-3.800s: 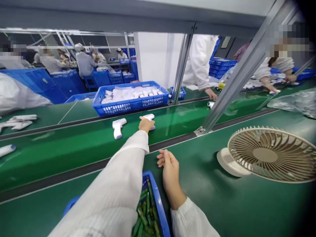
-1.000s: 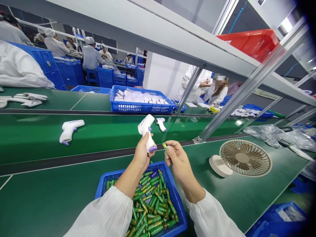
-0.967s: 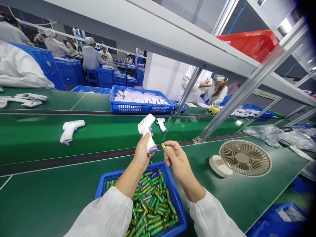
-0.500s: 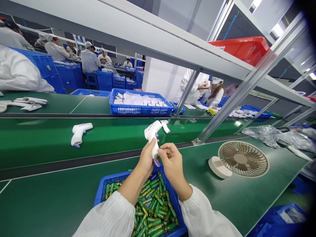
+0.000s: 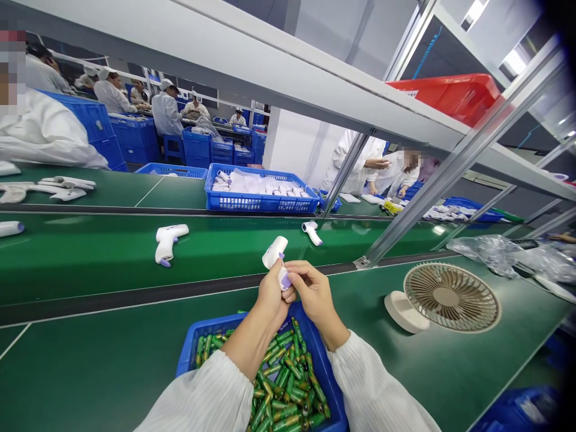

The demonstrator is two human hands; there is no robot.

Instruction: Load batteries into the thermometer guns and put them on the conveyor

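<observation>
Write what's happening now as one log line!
left hand: holding white gun-shaped device | right hand: at its purple end | below: blue bin, green batteries

My view is bright: a glaring white ceiling light above the round beige plastic fan, soft shadow beneath it, black vignetting rightward.

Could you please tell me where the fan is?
In the head view, the fan stands on the green bench, to the right of the right hand.
</observation>
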